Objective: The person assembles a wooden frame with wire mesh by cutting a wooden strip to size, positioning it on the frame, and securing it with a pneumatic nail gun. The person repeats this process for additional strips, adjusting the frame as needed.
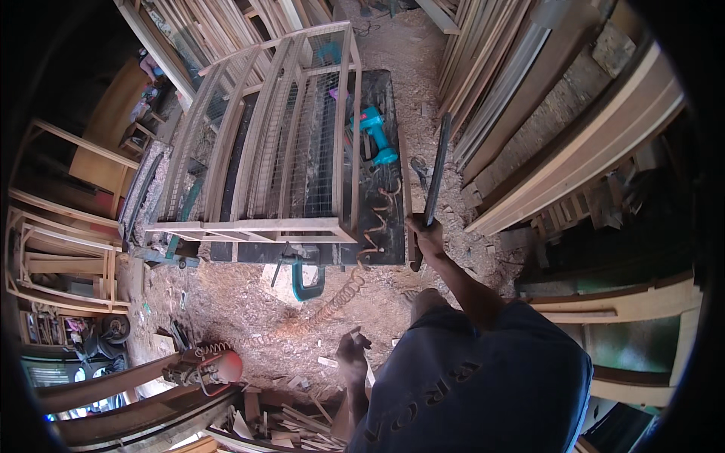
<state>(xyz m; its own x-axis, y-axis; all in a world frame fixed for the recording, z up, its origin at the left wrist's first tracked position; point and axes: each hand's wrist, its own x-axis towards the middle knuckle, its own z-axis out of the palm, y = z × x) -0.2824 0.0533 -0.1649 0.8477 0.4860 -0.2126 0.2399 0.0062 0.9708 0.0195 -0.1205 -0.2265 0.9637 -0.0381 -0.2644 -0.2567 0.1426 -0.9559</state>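
My left grip [352,353] hangs loosely open. Ahead of it, a teal clamp [308,293] sits at the near edge of the surface [387,245]. My right grip [427,235] is closed around a long dark bar [437,170] pointing away. Left of that grip lies a wood-and-mesh frame [291,226]; beyond, a teal power tool [371,122].

teal drill [380,139], teal clamp [297,282], black bar [437,170], grid-patterned wire mesh [323,151], navy shirt [502,385]
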